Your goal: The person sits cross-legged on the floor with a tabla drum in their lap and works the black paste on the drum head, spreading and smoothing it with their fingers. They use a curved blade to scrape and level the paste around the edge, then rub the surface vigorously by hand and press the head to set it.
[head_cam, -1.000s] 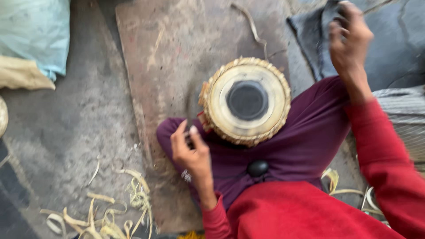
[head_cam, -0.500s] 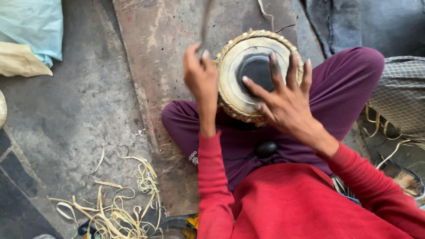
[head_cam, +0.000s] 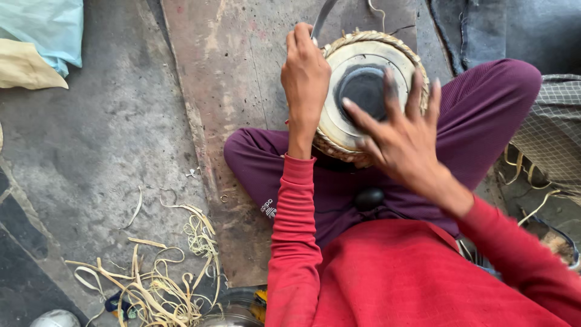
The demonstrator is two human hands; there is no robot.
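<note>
1. Our left hand [head_cam: 305, 72] clenches a metal tool [head_cam: 322, 18] at the drum [head_cam: 369, 91] rim.
2. Our right hand [head_cam: 402, 136] rests released on the drumhead; the drum sits in our lap.
3. Cut strips [head_cam: 157, 284] litter the floor, so we judge the work well underway.

- The left hand [head_cam: 305, 72] is closed around a thin metal tool [head_cam: 322, 18], whose blade rises past the top edge of the frame, right at the rim of a small round drum [head_cam: 345, 124].
- The drum rests in the lap, on crossed legs in purple trousers [head_cam: 490, 115]; its pale head carries a black centre patch [head_cam: 363, 91] and a braided rim.
- The right hand [head_cam: 402, 133] lies spread across the drumhead, fingers [head_cam: 387, 91] reaching onto the black patch.
- Pale strips [head_cam: 157, 284] lie tangled on the floor [head_cam: 91, 151] at lower left.
- A brown board [head_cam: 242, 79] lies under the legs.
</note>
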